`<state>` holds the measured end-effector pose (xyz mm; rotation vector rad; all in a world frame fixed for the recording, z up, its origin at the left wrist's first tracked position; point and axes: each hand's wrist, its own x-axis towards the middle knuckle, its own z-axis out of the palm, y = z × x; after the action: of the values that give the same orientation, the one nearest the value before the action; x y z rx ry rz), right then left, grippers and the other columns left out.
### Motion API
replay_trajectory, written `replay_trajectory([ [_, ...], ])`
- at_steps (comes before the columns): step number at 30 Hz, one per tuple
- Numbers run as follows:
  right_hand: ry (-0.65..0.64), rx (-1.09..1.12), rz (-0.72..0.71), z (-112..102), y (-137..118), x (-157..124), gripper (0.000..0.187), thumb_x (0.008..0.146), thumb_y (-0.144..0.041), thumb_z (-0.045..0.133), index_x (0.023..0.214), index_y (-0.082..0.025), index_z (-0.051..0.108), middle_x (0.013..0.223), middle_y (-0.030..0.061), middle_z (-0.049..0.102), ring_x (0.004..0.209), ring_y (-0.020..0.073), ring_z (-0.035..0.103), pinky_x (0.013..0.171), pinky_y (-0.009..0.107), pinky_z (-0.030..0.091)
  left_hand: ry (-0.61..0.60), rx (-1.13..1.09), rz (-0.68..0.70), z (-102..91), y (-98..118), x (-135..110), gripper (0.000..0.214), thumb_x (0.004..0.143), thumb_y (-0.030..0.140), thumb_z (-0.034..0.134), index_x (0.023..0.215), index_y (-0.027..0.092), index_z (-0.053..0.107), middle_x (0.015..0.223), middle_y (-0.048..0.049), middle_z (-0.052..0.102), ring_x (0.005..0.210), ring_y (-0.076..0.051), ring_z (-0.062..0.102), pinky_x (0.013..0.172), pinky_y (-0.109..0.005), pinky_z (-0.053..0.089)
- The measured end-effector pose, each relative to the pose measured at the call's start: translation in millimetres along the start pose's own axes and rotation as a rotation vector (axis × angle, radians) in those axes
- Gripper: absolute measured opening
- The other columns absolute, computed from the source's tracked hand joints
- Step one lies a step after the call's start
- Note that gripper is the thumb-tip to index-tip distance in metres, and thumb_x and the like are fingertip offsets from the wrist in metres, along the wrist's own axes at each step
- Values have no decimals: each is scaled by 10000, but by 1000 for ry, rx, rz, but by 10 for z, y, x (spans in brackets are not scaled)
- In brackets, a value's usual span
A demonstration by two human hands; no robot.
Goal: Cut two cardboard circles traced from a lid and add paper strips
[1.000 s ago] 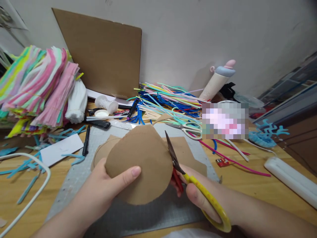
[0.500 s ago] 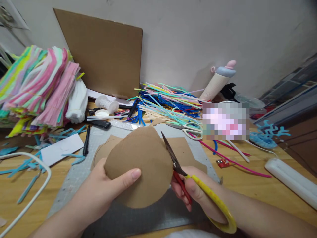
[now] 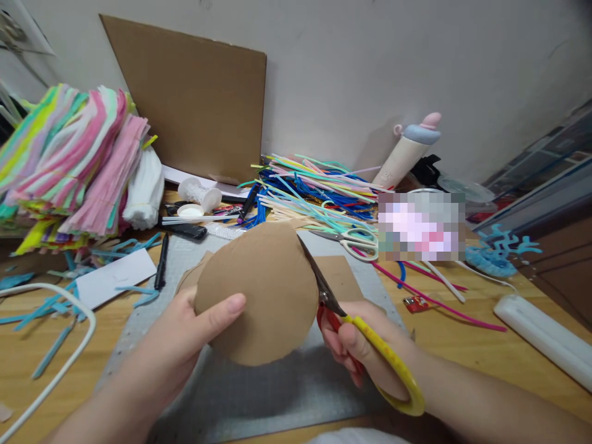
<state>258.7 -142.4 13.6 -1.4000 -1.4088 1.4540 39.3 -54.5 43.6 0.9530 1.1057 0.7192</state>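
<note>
A rounded piece of brown cardboard is gripped by my left hand, thumb on top and the other fingers hidden beneath. My right hand holds scissors with one yellow and one red handle. Their dark blades lie along the cardboard's right edge; part of the blades is hidden behind it. Below the piece a grey cutting mat covers the table. More flat cardboard lies on the mat, partly covered.
Bundled pipe cleaners are heaped at left, loose ones at the back. White-handled scissors lie beyond the cardboard. A bottle leans against the wall. A white power strip lies right; a white cable curves at left.
The cardboard piece has moved slightly up and turned in my left hand. The scissor blades have closed along its upper right edge, and the yellow handle has shifted up and left.
</note>
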Motion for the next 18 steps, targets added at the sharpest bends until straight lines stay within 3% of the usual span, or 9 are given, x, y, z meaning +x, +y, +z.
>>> replay_trajectory([
  [3, -7, -5, -22, 37, 49, 29, 658, 751, -836, 343, 655, -188, 400, 535, -66, 339, 398, 64, 381, 372, 179, 361, -8, -47, 27, 36, -29, 21, 602, 585, 421, 812, 1123, 189, 676, 1007, -99, 763, 925, -308, 705, 693, -294, 584],
  [11, -171, -52, -67, -62, -137, -15, 665, 802, -807, 268, 832, -173, 466, 763, 13, 432, 630, 122, 431, 550, 241, 469, 174, 28, -8, 125, -20, -49, 538, 538, 376, 848, 1015, 196, 676, 870, -63, 785, 757, -254, 732, 550, -255, 564],
  [14, -154, -41, -71, -58, -90, -17, 657, 796, -804, 310, 855, -175, 493, 807, 33, 470, 689, 143, 444, 588, 248, 473, 177, 41, -12, 112, -22, -54, 538, 526, 380, 852, 992, 193, 660, 890, -72, 783, 764, -263, 732, 527, -261, 561],
  [18, -96, 107, -29, 26, 78, 15, 767, 732, -872, 259, 848, -161, 520, 768, 24, 459, 613, 123, 436, 517, 234, 433, 195, 52, 9, 117, -33, -56, 540, 516, 394, 850, 978, 185, 662, 852, -71, 781, 738, -267, 730, 525, -268, 563],
])
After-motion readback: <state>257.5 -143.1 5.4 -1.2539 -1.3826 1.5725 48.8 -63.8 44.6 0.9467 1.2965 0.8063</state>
